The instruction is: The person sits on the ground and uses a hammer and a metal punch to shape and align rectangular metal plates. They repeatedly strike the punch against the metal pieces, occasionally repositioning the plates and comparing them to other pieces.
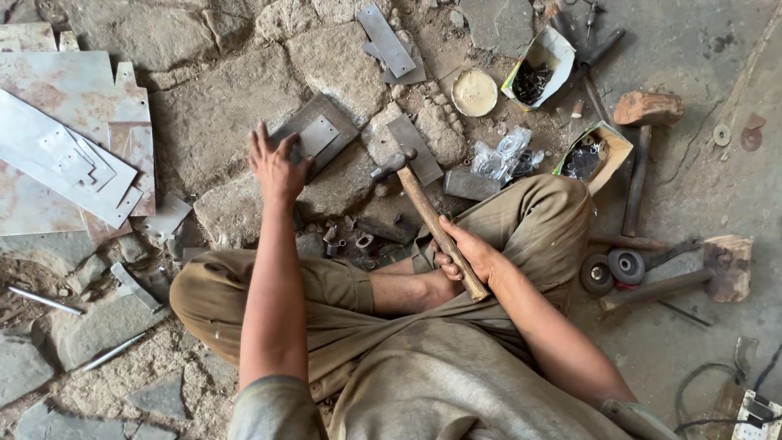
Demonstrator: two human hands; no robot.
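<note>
I sit cross-legged on a rough stone floor. My left hand [275, 165] reaches forward with fingers spread, its fingertips touching a small grey metal plate [316, 134] that lies on a larger dark plate [336, 119]. My right hand [466, 254] grips the wooden handle of a hammer [430, 222] near my knee. The hammer's steel head [393, 165] points forward and hovers just above the stone, right of the plates.
Rusty metal sheets [69, 134] lie at the left. Flat metal strips [386, 41], a round tin lid [474, 92], two open boxes of small parts [538, 72], a plastic bag [503, 155], another hammer [643, 138], grinding discs [611, 269] and small fittings [358, 242] surround me.
</note>
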